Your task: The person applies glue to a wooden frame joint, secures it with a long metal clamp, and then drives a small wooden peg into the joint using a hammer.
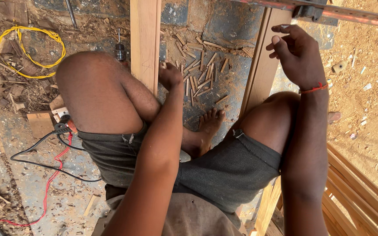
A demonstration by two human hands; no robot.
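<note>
At the far left a yellow cord lies looped among wood scraps. Below it a black cable and a red wire trail across the floor from beside the person's knee.

Next comes the left plank, pale wood, its long axis running straight away from the person, up to the top edge of the view. The left hand sits just at its near right edge; the fingers are curled in and mostly hidden, so I cannot tell whether they grip the plank or only rest against it.

Between the planks a scatter of short wooden pegs lies on the dark floor, with a bare foot just below them.

The right plank leans slightly, its far end tilted rightward. The right hand, a red thread at the wrist, hovers over its right edge, fingers loosely curled, grasping nothing. A rusty bar crosses above.
</note>
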